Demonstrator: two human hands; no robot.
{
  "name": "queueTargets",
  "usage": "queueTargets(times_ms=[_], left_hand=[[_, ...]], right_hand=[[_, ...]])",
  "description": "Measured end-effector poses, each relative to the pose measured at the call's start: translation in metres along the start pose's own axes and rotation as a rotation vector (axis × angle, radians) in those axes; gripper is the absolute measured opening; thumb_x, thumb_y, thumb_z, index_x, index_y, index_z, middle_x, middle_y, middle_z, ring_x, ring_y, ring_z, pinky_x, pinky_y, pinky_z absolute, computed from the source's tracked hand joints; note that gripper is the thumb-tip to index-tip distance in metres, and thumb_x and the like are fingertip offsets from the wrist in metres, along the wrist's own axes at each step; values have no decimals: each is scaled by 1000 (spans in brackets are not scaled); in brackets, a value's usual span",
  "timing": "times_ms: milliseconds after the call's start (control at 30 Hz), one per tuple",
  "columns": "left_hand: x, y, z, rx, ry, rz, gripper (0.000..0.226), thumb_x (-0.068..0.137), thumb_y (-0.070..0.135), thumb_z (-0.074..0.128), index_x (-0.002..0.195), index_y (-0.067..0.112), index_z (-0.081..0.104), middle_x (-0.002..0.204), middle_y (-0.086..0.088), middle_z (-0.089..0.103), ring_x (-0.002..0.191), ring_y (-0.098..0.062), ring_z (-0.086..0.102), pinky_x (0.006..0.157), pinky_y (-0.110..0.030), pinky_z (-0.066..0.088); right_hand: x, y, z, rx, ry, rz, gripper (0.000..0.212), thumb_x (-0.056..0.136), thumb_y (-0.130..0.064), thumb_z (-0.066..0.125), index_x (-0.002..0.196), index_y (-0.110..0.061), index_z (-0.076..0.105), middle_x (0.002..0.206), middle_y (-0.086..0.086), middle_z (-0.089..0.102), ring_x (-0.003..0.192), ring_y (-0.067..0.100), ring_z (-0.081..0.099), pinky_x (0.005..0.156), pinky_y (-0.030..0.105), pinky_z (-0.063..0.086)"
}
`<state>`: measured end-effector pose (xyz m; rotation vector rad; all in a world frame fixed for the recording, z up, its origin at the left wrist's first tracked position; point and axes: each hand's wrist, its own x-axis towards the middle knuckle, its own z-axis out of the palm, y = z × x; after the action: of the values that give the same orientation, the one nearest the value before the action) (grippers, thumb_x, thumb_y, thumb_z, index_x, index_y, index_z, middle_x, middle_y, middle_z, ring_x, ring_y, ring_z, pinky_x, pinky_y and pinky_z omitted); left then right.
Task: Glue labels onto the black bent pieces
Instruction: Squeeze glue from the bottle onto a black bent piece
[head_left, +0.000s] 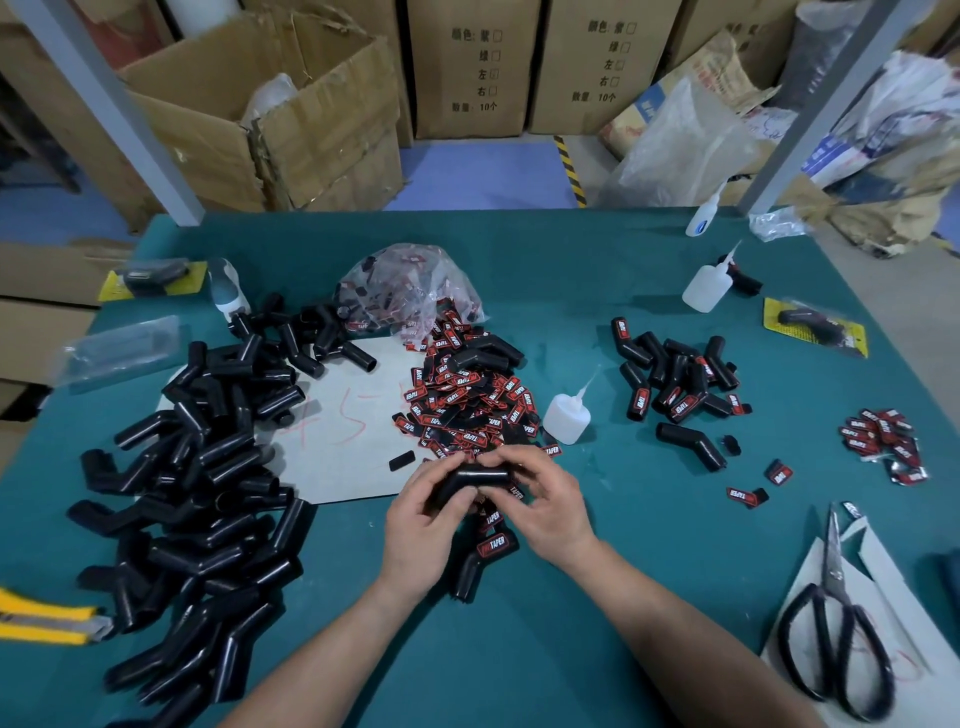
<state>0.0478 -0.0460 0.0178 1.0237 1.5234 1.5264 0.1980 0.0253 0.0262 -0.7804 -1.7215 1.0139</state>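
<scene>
Black, already labelled, one bent piece lies on the teal tabletop under our hands. Above it our left hand and right hand grip a bare black bent piece, fingers curled round it. Beyond lie the label heap and a glue bottle.

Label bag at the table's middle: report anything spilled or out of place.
Red-and-black labels spill from the clear bag in a loose heap across the paper and table; one black bent piece lies on top of the heap.

Scissors lie right; yellow knife left
</scene>
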Motion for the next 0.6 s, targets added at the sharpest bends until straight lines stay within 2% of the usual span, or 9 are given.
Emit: queueTargets(times_ms=[100,167,200,267,333,367,433,533,600], left_hand=[[3,-6,-3,-21,51,-8,41,87,20,74,116,50,73,121,14,70,115,-17,67,102,-47,55],[4,-7,-4,-65,74,-49,34,85,28,78,114,44,74,120,8,70,111,-27,68,97,-46,57],[4,-7,-5,-71,78,-55,33,83,34,79,114,42,74,119,6,70,109,-31,68,95,-46,57],[4,-7,-5,-61,73,-55,34,82,39,79,115,40,74,119,5,71,106,-33,69,92,-45,58],[3,-4,-3,-101,90,-61,34,81,39,79,115,40,75,116,4,71,96,-25,71,83,-34,60],[4,-3,-3,-116,100,-57,33,82,39,79,115,41,75,114,5,71,91,-21,71,79,-28,59],[4,-2,-4,-107,109,-35,32,84,39,77,116,41,74,115,6,70,94,-18,70,79,-27,59],[4,-1,-4,-114,122,-5,30,89,39,73,120,40,73,121,4,67,111,-23,67,86,-30,59],[5,-2,-4,-95,135,2,30,92,36,71,121,41,72,124,3,67,119,-26,65,97,-35,55]], right_hand=[[2,7,-15,-242,322,-274,36,85,-17,76,114,-6,58,121,8,55,112,29,57,98,37,44],[8,18,-27,-367,512,-206,46,81,-16,73,120,-4,52,126,7,44,119,26,48,101,40,40],[11,22,-32,-401,540,-65,55,79,-13,74,126,-2,48,130,9,41,125,24,43,104,41,39],[19,28,-38,-386,463,276,68,79,-11,79,137,-8,44,137,6,42,131,20,42,109,39,37],[25,34,-43,-347,328,477,49,85,-26,78,127,-30,54,125,-10,56,120,10,53,100,25,43],[27,34,-43,-361,272,483,33,87,-36,74,114,-42,56,115,-18,59,110,2,56,90,17,45],[25,31,-41,-396,212,406,15,90,-50,66,101,-49,54,106,-21,59,99,-1,57,78,15,45],[15,27,-34,-312,83,274,23,94,-55,53,115,-55,44,110,-16,53,93,12,60,79,30,49],[7,26,-29,-303,-32,223,34,95,-60,51,127,-58,38,118,-22,53,99,7,61,85,23,47]])
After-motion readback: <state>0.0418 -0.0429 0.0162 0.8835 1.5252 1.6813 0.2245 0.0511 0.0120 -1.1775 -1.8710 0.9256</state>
